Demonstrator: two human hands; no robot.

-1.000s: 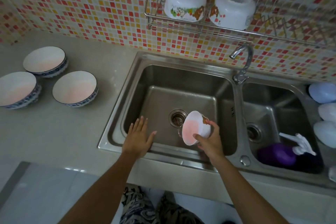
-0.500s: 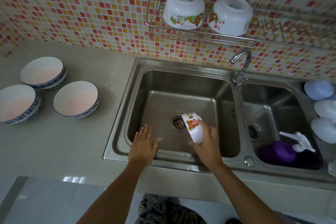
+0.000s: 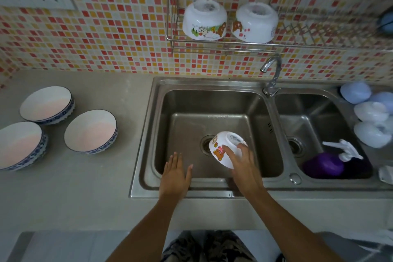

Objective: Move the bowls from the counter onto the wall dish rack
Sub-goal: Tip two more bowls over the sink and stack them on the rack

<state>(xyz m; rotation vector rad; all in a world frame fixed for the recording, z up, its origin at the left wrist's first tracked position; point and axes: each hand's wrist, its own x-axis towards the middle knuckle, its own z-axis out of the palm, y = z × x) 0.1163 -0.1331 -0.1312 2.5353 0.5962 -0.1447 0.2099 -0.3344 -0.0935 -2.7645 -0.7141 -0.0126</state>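
Mosaic-tiled kitchen wall in red, orange and cream, above a grey stone counter [image 3: 89, 187].

Counter, left end: three shallow white bowls with blue patterned rims [image 3: 91, 131], upright, set close together.

Counter, middle: double stainless-steel sink [image 3: 148, 134]. Left hand [image 3: 175, 175] lies flat at the front rim of the large basin, fingers straight and spread, holding nothing. Right hand [image 3: 241, 162] grips a small white bowl with a bear print [image 3: 222, 148], mouth turned down, held over the large basin near the drain.

Wall above the sink: wire dish rack [image 3: 234, 45] carrying two white cartoon-print bowls [image 3: 204, 19], upside down, side by side at its left end.

Small basin, right: purple bottle with a white pump [image 3: 323, 165], lying on its side.

Counter, right edge: several pale blue and white rounded items [image 3: 371, 110], kind unclear.
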